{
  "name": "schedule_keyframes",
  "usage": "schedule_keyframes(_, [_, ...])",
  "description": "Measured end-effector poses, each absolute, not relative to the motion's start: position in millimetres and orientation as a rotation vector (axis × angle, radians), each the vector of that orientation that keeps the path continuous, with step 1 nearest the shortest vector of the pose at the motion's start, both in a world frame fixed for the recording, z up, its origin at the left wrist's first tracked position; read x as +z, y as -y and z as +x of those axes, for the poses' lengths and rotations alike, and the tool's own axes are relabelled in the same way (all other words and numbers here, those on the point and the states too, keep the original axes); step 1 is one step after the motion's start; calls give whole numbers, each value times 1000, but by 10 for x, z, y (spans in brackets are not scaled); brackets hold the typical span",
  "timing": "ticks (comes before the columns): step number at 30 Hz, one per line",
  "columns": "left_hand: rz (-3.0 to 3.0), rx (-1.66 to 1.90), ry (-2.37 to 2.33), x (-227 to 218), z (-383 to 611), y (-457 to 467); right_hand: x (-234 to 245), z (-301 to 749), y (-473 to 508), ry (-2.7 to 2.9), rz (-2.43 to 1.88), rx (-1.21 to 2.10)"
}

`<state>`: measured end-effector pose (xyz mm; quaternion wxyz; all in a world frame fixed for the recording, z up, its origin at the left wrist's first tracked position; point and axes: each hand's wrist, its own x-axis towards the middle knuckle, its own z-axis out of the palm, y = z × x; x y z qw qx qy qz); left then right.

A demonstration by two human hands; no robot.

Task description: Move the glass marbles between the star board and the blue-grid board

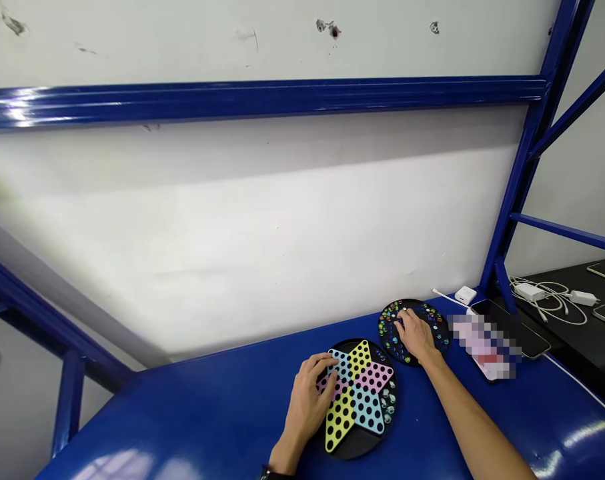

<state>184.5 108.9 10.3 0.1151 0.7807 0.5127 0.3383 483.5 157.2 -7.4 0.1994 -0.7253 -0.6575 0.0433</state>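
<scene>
A round black Chinese checkers board (361,398) with a star in yellow, blue and pink lies on the blue table (222,413). My left hand (309,397) rests on its left side with fingers curled over the star, steadying the board. A round black tray (435,319) with several coloured marbles sits behind and to the right. My right hand (415,333) lies over that tray, fingers bent down among the marbles; what they grip is hidden. A few marbles sit on the board's right edge (388,399).
A blurred flat item (485,347) and a dark phone (525,333) lie right of the tray. A white charger (465,295) and cables (552,300) lie near the blue frame post (512,200). A white wall stands behind the table.
</scene>
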Motion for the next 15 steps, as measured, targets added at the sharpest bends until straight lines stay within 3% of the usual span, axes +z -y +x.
schedule_keyframes(15, [2280,978,-1496,73,1834,-1104,-61,4839,-1604,1584,-1724,416])
